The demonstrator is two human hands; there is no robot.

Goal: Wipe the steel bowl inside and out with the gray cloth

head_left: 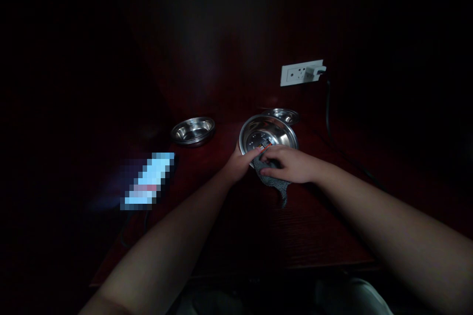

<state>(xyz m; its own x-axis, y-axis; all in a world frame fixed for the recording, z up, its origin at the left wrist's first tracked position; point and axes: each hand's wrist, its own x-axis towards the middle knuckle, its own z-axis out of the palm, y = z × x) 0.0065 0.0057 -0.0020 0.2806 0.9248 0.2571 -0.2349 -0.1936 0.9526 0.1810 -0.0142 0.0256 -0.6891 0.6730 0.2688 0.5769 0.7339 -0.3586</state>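
A shiny metal bowl (275, 130) is tilted towards me above the dark red table. My left hand (238, 163) grips its left rim, thumb on the near edge. Over the near rim hangs a grey patterned cloth (275, 184) with a small orange and black label (265, 145) at its top. My right hand (290, 163) is closed on the cloth at the bowl's near right side, its fingers bent. Part of the bowl's near rim is hidden by the cloth and my right hand.
Stacked metal bowls (193, 130) stand to the left. Another metal dish (286, 115) lies behind the held bowl. A lit, pixelated screen (150, 181) is at the left. A wall socket (302, 73) holds a plug, its dark cable (328, 108) running down to the right.
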